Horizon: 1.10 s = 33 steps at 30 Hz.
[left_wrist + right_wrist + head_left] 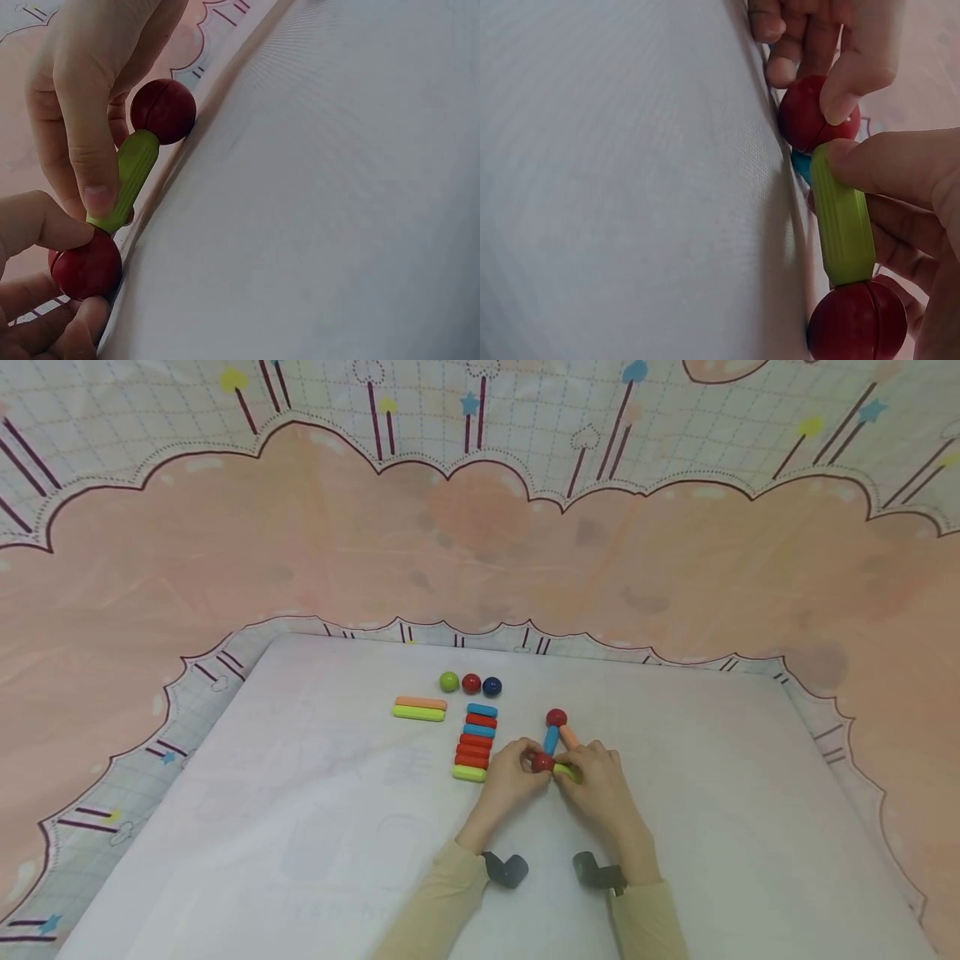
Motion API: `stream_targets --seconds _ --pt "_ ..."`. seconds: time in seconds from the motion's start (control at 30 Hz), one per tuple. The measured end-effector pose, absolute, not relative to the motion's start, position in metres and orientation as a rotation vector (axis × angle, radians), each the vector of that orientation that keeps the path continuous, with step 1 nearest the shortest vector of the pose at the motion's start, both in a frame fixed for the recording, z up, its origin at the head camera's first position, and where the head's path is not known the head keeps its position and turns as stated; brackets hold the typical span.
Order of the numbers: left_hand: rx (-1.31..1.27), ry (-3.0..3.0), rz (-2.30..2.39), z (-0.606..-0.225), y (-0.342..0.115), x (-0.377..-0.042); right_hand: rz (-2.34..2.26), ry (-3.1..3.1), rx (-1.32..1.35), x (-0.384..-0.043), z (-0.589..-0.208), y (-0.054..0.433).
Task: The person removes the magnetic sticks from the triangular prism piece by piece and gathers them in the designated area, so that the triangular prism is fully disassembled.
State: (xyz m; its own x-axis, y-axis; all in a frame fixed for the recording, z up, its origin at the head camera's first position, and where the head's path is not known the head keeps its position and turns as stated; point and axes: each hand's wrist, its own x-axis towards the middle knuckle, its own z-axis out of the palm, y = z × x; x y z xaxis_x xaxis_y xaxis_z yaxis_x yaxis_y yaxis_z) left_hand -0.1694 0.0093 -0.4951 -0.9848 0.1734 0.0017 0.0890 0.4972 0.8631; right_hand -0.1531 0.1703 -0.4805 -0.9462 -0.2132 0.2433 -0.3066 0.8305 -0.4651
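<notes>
My left hand (513, 774) pinches a red ball (542, 762) between thumb and fingers. Beside it my right hand (600, 783) grips a yellow-green rod (843, 214), thumb along its side. The rod's near end meets the pinched ball, and its other end sits against another red ball (857, 321), which the right hand covers in the head view. From the pinched ball a blue rod (551, 741) runs back to a third red ball (557, 717). An orange rod (570, 737) slants from that far ball toward the right hand, which hides its near end.
Left of the hands lies a column of short blue, red and green rods (474, 741). Farther left are a long orange rod (422, 702) and a long green rod (418, 714). Green (448, 682), red (471, 683) and dark blue (492, 687) balls line up behind, on the white table (300, 827).
</notes>
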Motion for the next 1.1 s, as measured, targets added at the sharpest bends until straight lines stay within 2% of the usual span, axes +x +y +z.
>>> stream_targets --seconds 0.63,1.1 --pt "0.296 2.525 1.514 -0.492 0.006 -0.168 0.778 -2.811 0.363 -0.154 -0.482 0.175" --pt "0.182 2.414 1.681 -0.47 -0.014 -0.173 0.673 -2.824 0.404 -0.152 -0.481 0.177"
